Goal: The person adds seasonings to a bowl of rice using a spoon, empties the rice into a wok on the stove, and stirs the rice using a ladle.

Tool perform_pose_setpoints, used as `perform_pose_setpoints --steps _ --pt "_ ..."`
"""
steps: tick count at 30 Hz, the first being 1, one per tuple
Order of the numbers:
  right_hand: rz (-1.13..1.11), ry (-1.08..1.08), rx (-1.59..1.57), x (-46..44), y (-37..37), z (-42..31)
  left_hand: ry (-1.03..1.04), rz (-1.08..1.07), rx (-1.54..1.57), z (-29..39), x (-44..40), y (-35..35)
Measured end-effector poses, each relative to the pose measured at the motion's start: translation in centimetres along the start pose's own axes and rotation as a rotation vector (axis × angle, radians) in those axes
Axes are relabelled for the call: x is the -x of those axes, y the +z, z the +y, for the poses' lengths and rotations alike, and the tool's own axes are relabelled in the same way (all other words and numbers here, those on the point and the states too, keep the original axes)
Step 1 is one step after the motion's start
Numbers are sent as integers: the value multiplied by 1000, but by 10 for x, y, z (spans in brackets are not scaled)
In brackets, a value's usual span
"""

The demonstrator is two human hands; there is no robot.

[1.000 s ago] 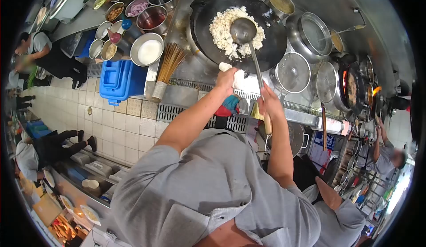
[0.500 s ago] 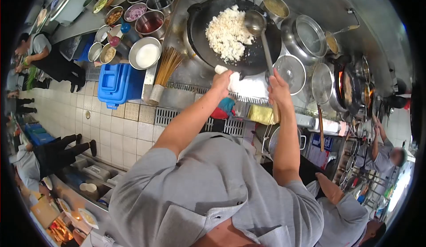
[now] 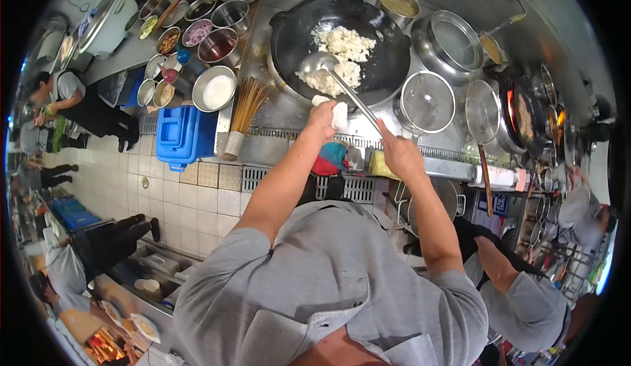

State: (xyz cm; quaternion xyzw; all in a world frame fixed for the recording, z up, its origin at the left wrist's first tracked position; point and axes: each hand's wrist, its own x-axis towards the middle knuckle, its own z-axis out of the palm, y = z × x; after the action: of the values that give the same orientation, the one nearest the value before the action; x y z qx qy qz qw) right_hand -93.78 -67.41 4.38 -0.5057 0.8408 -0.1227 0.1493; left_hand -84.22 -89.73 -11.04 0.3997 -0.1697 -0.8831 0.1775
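Note:
My left hand [image 3: 321, 117] is closed on a white cloth [image 3: 339, 114] at the near rim of a large black wok [image 3: 384, 70]. White rice [image 3: 347, 43] lies in the wok in two joined clumps, one toward the back and one nearer the front left. My right hand [image 3: 401, 154] grips the handle of a metal ladle [image 3: 320, 62]. The ladle's bowl rests on the nearer rice, and its long shaft slants down to the right over the wok's near rim.
A round strainer [image 3: 428, 102] and a metal pot [image 3: 449, 41] stand right of the wok. Left are a bamboo brush [image 3: 248, 106], a bowl of white powder [image 3: 215, 89] and a blue bin [image 3: 177, 135]. A co-worker [image 3: 522, 307] is close at the right; flames burn beyond.
The ladle's bowl has swung from the wok's right side to the front left, and the rice has split into two clumps. My right hand has moved slightly left. My left hand still holds the cloth.

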Motion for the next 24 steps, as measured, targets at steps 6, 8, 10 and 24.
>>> perform_pose_setpoints --steps 6,8,10,24 --pt "-81 71 -78 115 -69 -15 23 81 21 2 133 44" --pt "-103 62 -266 137 -80 -14 -40 11 -10 2 129 30" --pt "-86 61 -146 100 -58 -5 -44 -46 11 8 84 5" --pt "-63 147 -276 113 -46 -12 29 39 67 -18 81 21"
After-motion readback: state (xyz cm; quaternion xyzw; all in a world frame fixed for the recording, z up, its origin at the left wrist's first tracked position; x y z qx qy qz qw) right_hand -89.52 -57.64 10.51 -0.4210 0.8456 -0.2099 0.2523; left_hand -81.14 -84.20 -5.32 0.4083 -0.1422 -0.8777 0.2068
